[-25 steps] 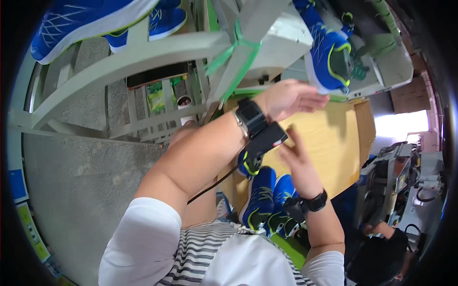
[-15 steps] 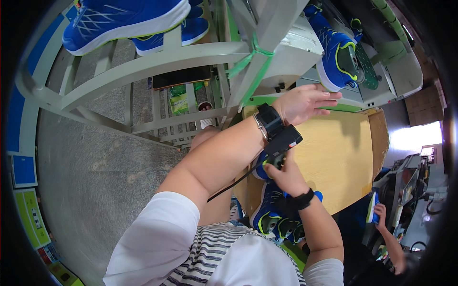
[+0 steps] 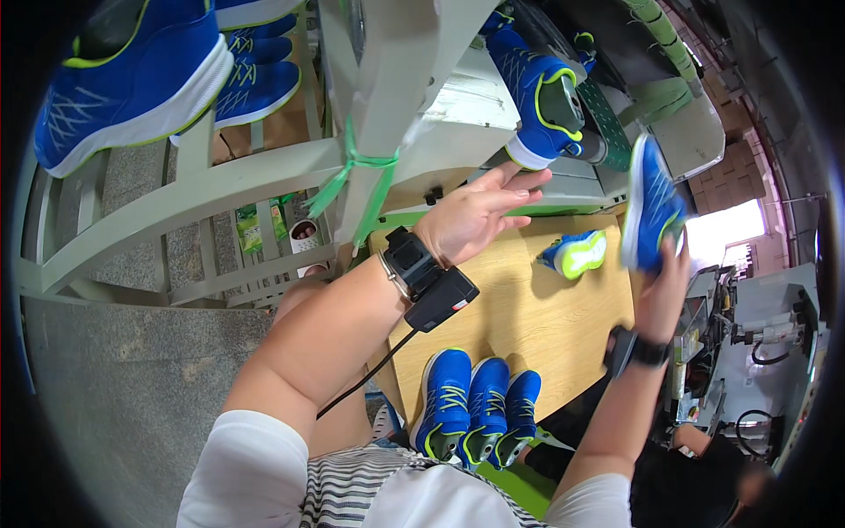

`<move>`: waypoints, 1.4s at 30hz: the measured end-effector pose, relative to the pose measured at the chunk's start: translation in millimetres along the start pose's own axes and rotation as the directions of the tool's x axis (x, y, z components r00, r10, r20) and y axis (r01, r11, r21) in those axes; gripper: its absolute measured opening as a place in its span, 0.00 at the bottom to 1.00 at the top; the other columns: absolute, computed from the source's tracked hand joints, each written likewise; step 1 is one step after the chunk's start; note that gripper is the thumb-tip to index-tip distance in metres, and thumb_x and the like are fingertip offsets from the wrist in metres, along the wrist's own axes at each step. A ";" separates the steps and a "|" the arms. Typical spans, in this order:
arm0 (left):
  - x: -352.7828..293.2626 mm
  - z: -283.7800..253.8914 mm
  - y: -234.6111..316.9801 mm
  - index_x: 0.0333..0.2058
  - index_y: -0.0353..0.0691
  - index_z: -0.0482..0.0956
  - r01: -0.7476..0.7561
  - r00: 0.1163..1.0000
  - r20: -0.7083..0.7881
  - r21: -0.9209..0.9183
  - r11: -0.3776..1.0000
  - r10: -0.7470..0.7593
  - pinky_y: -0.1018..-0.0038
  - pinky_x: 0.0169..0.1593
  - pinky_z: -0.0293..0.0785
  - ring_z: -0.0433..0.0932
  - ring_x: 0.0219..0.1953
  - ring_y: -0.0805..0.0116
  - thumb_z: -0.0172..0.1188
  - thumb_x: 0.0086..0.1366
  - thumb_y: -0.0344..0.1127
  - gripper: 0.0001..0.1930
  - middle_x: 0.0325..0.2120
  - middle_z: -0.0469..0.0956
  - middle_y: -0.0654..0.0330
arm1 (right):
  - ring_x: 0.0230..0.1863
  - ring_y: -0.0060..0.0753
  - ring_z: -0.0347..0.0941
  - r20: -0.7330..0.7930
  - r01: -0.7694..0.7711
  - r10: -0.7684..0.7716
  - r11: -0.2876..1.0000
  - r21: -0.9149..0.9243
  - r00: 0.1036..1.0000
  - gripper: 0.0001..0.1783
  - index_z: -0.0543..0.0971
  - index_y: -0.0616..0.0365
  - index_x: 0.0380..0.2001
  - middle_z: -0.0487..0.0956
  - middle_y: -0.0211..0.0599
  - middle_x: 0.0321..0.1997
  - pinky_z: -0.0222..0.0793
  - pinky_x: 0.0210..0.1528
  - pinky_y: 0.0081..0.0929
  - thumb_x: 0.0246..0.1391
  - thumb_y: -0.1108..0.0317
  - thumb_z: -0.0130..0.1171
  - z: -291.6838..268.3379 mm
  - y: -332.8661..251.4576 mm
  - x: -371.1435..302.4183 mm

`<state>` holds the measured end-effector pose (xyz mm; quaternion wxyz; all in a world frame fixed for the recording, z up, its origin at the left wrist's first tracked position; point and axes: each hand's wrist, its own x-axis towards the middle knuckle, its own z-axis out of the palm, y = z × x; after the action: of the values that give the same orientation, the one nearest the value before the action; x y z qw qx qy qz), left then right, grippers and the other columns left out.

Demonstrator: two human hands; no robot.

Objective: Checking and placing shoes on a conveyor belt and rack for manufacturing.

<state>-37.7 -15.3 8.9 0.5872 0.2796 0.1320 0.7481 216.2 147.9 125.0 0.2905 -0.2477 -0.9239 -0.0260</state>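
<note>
Right hand [image 3: 664, 286], right of centre: fingers and thumb closed about the heel end of a blue shoe [image 3: 649, 207], which stands toe upward, its white sole toward the left of the frame.

Left hand [image 3: 471, 216], centre: empty, fingers loosely spread, tips just below the machine shoe [image 3: 537, 110]; whether they touch it, cannot tell.

Pale machine housing [image 3: 691, 145], upper right: a recess containing the machine shoe, collar filled by a dark grey form, and a green perforated pad [image 3: 609, 132] beside it.

Grey slatted rack [image 3: 238, 176], upper left: bearing a large blue shoe [image 3: 132, 106], likewise filled with a dark form, and several smaller-looking blue shoes [image 3: 255, 92] behind; green tie [image 3: 356, 158] knotted round its post. Seen through the lower slats, a green packet [image 3: 249, 229] and a white item with a dark round opening, contents unclear.

Wood-toned table [image 3: 528, 317], centre: one blue shoe with a yellow-green and white sole [image 3: 576, 255] tipped over near the far edge; at the near edge, a row of three blue shoes [image 3: 484, 400], side by side, toes up-frame, a dark form inside each
</note>
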 end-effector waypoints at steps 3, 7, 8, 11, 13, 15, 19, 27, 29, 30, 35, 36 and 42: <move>-5.6 -3.5 7.9 0.67 0.46 0.53 -0.011 0.999 -0.031 0.017 1.000 0.011 0.68 0.61 0.57 0.60 0.64 0.66 0.49 0.68 0.34 0.29 0.65 0.59 0.59 | 0.57 0.31 0.68 -0.091 -0.262 0.425 0.699 0.665 0.901 0.30 0.59 0.62 0.66 0.69 0.42 0.60 0.64 0.59 0.27 0.62 0.67 0.52 33.9 -0.6 105.8; 4.1 4.5 -3.1 0.67 0.46 0.54 0.040 0.999 -0.029 0.013 0.999 -0.040 0.67 0.61 0.57 0.59 0.65 0.63 0.48 0.69 0.35 0.28 0.66 0.58 0.58 | 0.67 0.46 0.61 -0.125 -0.152 0.173 0.975 0.164 0.977 0.33 0.58 0.47 0.68 0.62 0.56 0.67 0.57 0.65 0.34 0.60 0.71 0.51 100.7 86.5 160.1; 6.0 1.7 -6.5 0.66 0.46 0.55 0.064 0.997 -0.044 0.003 0.998 -0.064 0.66 0.61 0.57 0.59 0.65 0.62 0.48 0.69 0.35 0.28 0.66 0.57 0.57 | 0.68 0.47 0.58 -0.136 -0.191 0.201 0.978 0.082 0.970 0.35 0.57 0.46 0.69 0.59 0.55 0.68 0.56 0.65 0.35 0.59 0.72 0.52 107.9 93.5 162.1; 0.8 -7.4 -8.0 0.65 0.46 0.57 0.066 0.996 -0.050 -0.035 0.997 -0.068 0.65 0.61 0.57 0.59 0.64 0.61 0.49 0.70 0.35 0.26 0.66 0.58 0.56 | 0.69 0.50 0.55 -0.171 -0.212 0.244 0.960 0.185 0.954 0.39 0.54 0.48 0.69 0.55 0.54 0.70 0.56 0.66 0.36 0.56 0.75 0.54 134.8 81.5 141.3; -0.7 -5.7 -4.7 0.66 0.46 0.58 0.065 0.995 -0.070 -0.037 0.997 -0.068 0.65 0.61 0.58 0.61 0.64 0.62 0.49 0.69 0.35 0.27 0.66 0.59 0.56 | 0.70 0.52 0.52 -0.182 -0.163 0.241 0.918 0.362 0.953 0.41 0.49 0.59 0.69 0.53 0.56 0.71 0.52 0.68 0.37 0.55 0.76 0.55 148.2 88.7 103.0; -1.1 -6.0 -1.7 0.66 0.46 0.56 0.078 0.992 -0.097 -0.038 0.996 -0.081 0.66 0.60 0.60 0.62 0.63 0.63 0.49 0.69 0.35 0.28 0.65 0.60 0.55 | 0.72 0.58 0.44 0.199 -0.295 0.269 0.949 0.113 0.942 0.43 0.49 0.68 0.67 0.50 0.60 0.71 0.41 0.72 0.41 0.59 0.58 0.57 152.0 84.7 34.6; 2.7 -3.2 -10.3 0.68 0.39 0.50 0.095 0.992 -0.089 0.027 0.995 -0.092 0.66 0.60 0.61 0.63 0.62 0.62 0.48 0.69 0.35 0.30 0.64 0.62 0.54 | 0.72 0.64 0.43 0.344 -0.334 0.501 0.833 -0.442 0.794 0.66 0.46 0.72 0.66 0.48 0.75 0.68 0.43 0.72 0.43 0.37 0.43 0.72 148.5 95.6 -103.5; -5.5 -14.1 -19.3 0.66 0.37 0.53 0.129 0.983 -0.153 0.166 0.978 -0.104 0.69 0.56 0.66 0.68 0.58 0.66 0.52 0.68 0.35 0.31 0.61 0.66 0.56 | 0.40 0.31 0.74 0.477 -0.864 0.832 0.004 0.504 0.282 0.26 0.73 0.53 0.51 0.78 0.32 0.44 0.72 0.34 0.29 0.49 0.60 0.67 112.1 156.9 -167.2; 2.3 -14.5 -31.9 0.65 0.39 0.57 0.113 0.994 -0.040 0.409 0.905 -0.106 0.71 0.52 0.69 0.70 0.55 0.70 0.56 0.66 0.35 0.30 0.59 0.69 0.59 | 0.53 0.33 0.70 0.471 -0.733 0.781 -0.024 0.680 0.411 0.29 0.68 0.53 0.59 0.73 0.33 0.57 0.72 0.48 0.34 0.54 0.65 0.63 111.4 163.8 -209.6; 5.5 -14.9 -46.0 0.64 0.41 0.60 0.109 0.994 -0.052 0.407 0.907 -0.096 0.72 0.49 0.70 0.72 0.53 0.72 0.58 0.65 0.38 0.30 0.57 0.71 0.61 | 0.56 0.35 0.69 0.475 -0.776 0.759 0.063 0.627 0.445 0.31 0.66 0.53 0.61 0.73 0.33 0.57 0.69 0.54 0.36 0.54 0.68 0.62 107.7 162.4 -226.6; -10.8 -40.4 -110.5 0.67 0.40 0.50 0.409 0.860 -0.441 0.295 0.864 -0.257 0.59 0.53 0.68 0.64 0.62 0.60 0.57 0.62 0.51 0.41 0.64 0.61 0.52 | 0.48 0.38 0.75 0.569 -0.913 0.781 0.002 0.409 0.257 0.25 0.70 0.53 0.56 0.76 0.35 0.51 0.74 0.48 0.40 0.56 0.59 0.57 109.3 72.7 -208.6; -2.0 -34.6 -121.5 0.68 0.41 0.48 0.433 0.848 -0.446 0.272 0.859 -0.286 0.52 0.56 0.66 0.59 0.65 0.55 0.56 0.62 0.53 0.42 0.66 0.56 0.50 | 0.49 0.39 0.75 0.667 -0.864 0.685 -0.110 0.491 0.293 0.24 0.71 0.52 0.54 0.76 0.36 0.51 0.75 0.47 0.41 0.56 0.57 0.56 106.1 105.9 -204.3; -22.0 5.1 -125.4 0.68 0.52 0.48 0.652 0.747 -0.289 0.148 0.744 -0.598 0.35 0.55 0.60 0.56 0.66 0.46 0.46 0.64 0.67 0.41 0.67 0.53 0.52 | 0.58 0.38 0.69 0.540 -0.611 0.439 0.025 0.791 0.718 0.19 0.72 0.56 0.52 0.71 0.38 0.58 0.69 0.55 0.38 0.61 0.61 0.51 78.4 4.2 -143.8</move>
<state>69.6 -2.4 -58.7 0.7480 0.2015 0.3727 0.5109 278.9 103.0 -19.5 0.2964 -0.3464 -0.6031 0.6546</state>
